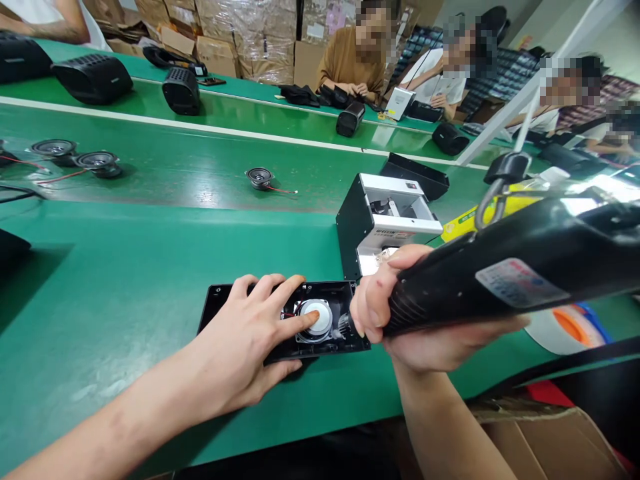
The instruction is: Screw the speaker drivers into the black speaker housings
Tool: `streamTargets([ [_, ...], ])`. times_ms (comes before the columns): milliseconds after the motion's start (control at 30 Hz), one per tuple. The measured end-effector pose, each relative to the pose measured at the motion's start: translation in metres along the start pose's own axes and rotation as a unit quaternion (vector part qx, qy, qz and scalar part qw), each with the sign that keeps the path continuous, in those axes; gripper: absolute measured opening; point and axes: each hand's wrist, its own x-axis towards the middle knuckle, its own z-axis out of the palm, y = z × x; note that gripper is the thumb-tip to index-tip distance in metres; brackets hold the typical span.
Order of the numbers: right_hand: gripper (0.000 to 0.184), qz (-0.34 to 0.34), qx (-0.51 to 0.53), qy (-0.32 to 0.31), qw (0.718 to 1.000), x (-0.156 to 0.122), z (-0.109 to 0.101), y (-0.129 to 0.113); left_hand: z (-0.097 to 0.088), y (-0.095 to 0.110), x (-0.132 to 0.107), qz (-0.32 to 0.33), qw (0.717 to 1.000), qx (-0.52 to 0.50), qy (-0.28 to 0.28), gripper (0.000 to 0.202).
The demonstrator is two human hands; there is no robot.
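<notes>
A shallow black speaker housing (342,293) lies on the green bench with its inside facing up. In it sits a round speaker driver (323,328) with a pale magnet back and thin red and black wires. My left hand (255,327) spans the housing, fingers at the far edge and thumb at the near side; one fingertip rests on the driver's back. Wrapped in my right hand (395,307) is a black electric screwdriver (500,280), tilted and hung by a metal hook. Its tip end points into the housing beside the driver, partly hidden by my fingers.
A screw feeder (395,213) stands just beyond the housing. Loose drivers (259,177) lie on the belt (200,167). Black speakers (93,77) line the far side, where several people sit. A tape roll (565,330) is at right, above a cardboard box (555,433).
</notes>
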Motion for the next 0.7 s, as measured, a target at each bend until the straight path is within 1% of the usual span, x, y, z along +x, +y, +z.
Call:
streamTargets([
  [67, 0.054, 0.005, -0.001, -0.013, 1.000, -0.002, -0.001, 0.000, -0.001, 0.000, 0.001, 0.003, 1.000, 0.004, 0.000, 0.052],
  [200, 0.060, 0.009, -0.004, -0.095, 0.995, 0.000, -0.007, 0.000, -0.004, 0.002, 0.002, -0.001, 1.000, 0.010, -0.015, 0.050],
  [233, 0.060, 0.008, -0.006, -0.107, 0.994, 0.000, -0.008, 0.000, -0.004, 0.002, 0.002, -0.002, 1.000, 0.009, -0.017, 0.050],
  [333, 0.058, 0.008, -0.008, -0.108, 0.994, 0.000, -0.010, 0.002, -0.005, 0.004, 0.001, -0.007, 1.000, 0.001, -0.019, 0.050],
  [467, 0.058, 0.032, 0.000, -0.076, 0.997, -0.007, -0.006, 0.006, -0.003, 0.003, -0.001, -0.023, 0.999, -0.015, -0.025, 0.049],
  [533, 0.056, 0.053, 0.012, -0.042, 0.998, -0.012, -0.004, 0.007, 0.005, 0.001, -0.006, -0.038, 0.999, -0.013, -0.016, 0.051],
  [567, 0.055, 0.056, 0.023, -0.023, 0.998, -0.014, -0.005, 0.007, 0.012, -0.001, -0.008, -0.042, 0.999, -0.005, 0.001, 0.054],
  [600, 0.051, 0.073, 0.018, 0.011, 0.997, -0.015, -0.008, 0.007, 0.021, -0.004, -0.010, -0.043, 0.999, 0.012, 0.019, 0.060],
  [633, 0.050, 0.077, 0.018, 0.026, 0.997, -0.015, -0.012, 0.007, 0.031, -0.009, -0.010, -0.026, 0.998, 0.039, 0.046, 0.068],
  [667, 0.054, 0.058, 0.028, 0.035, 0.997, -0.014, -0.018, 0.007, 0.042, -0.015, -0.010, 0.007, 0.995, 0.078, 0.068, 0.064],
  [700, 0.058, 0.034, 0.044, 0.045, 0.997, -0.012, -0.027, 0.007, 0.052, -0.022, -0.008, 0.018, 0.987, 0.122, 0.099, 0.049],
])
